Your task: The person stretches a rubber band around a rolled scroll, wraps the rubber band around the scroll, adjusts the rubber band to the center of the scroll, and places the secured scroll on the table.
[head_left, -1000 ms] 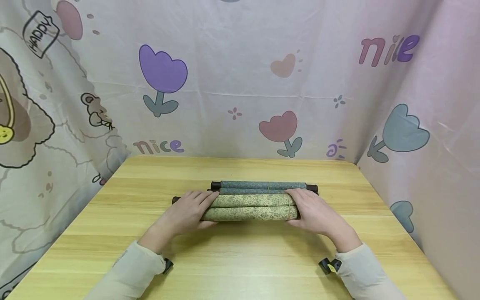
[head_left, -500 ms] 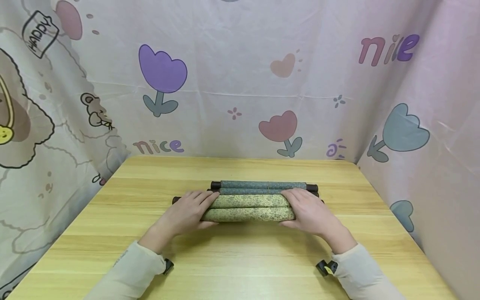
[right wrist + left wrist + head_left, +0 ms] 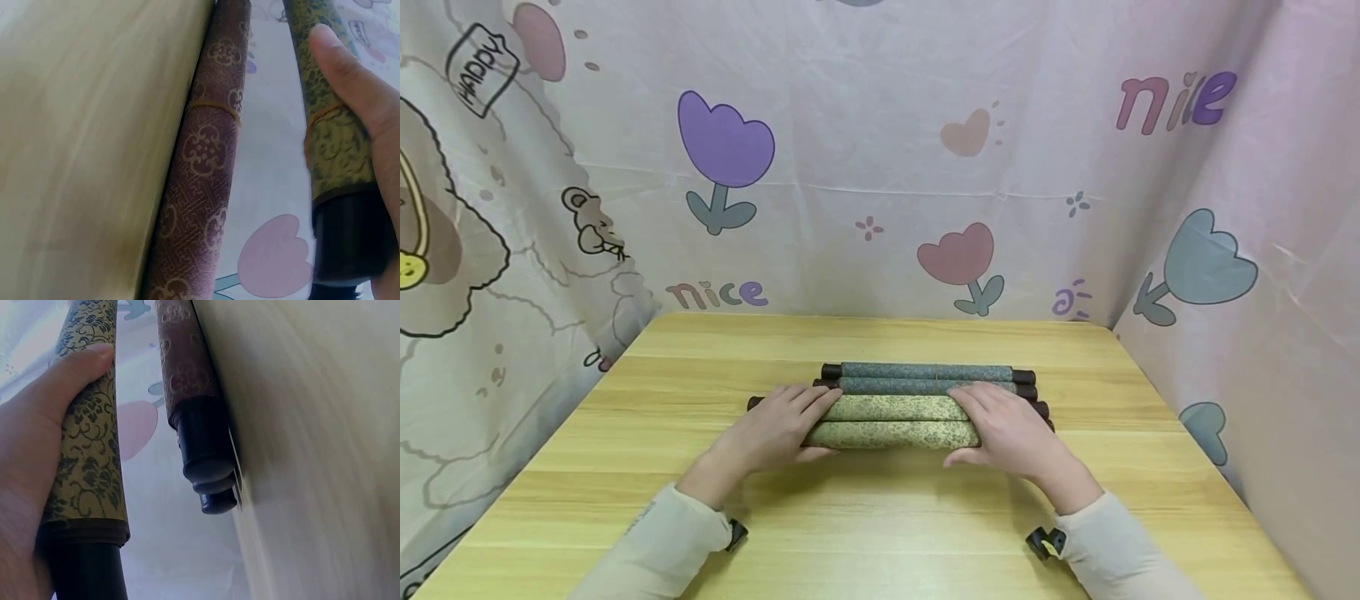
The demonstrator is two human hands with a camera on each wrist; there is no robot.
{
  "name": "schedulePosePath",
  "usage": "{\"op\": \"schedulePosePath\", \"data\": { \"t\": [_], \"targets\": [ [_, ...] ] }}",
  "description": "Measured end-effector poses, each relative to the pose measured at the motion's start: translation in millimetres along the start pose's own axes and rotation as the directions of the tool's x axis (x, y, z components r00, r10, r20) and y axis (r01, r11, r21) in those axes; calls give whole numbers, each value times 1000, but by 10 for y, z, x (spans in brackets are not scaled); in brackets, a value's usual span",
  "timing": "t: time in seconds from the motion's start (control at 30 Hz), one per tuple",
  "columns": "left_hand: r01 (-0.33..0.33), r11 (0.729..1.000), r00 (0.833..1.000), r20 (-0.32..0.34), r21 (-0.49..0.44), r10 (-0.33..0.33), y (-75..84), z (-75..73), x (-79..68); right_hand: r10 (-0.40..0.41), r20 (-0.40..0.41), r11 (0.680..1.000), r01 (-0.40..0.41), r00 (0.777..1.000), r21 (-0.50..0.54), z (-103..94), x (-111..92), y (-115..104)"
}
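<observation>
Two hanging scrolls in yellow-green patterned cloth, a front one and a rear one, lie side by side between the hands. The left hand grips them near their left ends, thumb on the near side. At the right end the right hand holds them the same way, fingers over the top. Both wrist views show a yellow-green scroll raised off the table, its end black. Below it a maroon scroll with a thin tie rests on the wood, mostly hidden in the head view.
Behind the hands lie two blue-grey scrolls, a far one and a nearer one, with dark end knobs. The wooden table reaches back to a printed curtain, which also hangs at both sides.
The right hand has slid left along the yellow-green scrolls. Both scrolls have come slightly nearer, and more of the nearer blue-grey scroll shows. The left hand has barely moved.
</observation>
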State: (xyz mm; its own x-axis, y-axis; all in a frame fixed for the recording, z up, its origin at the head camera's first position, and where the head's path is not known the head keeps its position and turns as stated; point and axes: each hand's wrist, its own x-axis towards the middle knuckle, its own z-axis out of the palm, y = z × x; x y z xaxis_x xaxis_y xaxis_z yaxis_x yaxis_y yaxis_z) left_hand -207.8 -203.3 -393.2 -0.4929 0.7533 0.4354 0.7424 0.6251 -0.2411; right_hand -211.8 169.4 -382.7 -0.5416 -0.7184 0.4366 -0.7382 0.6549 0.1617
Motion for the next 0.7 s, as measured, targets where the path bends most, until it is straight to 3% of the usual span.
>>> {"op": "schedulePosePath", "data": {
  "t": [0.37, 0.7],
  "targets": [
    [11, 1000, 1000, -18, -17, -11, 10, -20, -2, 12, 20, 994, -14, 1000, 105, -126, -36, 109],
    [23, 1000, 999, -39, -10, -23, -7, -30, -6, 71, 126, 995, -80, 990, 68, -193, -105, 212]
  ]
}}
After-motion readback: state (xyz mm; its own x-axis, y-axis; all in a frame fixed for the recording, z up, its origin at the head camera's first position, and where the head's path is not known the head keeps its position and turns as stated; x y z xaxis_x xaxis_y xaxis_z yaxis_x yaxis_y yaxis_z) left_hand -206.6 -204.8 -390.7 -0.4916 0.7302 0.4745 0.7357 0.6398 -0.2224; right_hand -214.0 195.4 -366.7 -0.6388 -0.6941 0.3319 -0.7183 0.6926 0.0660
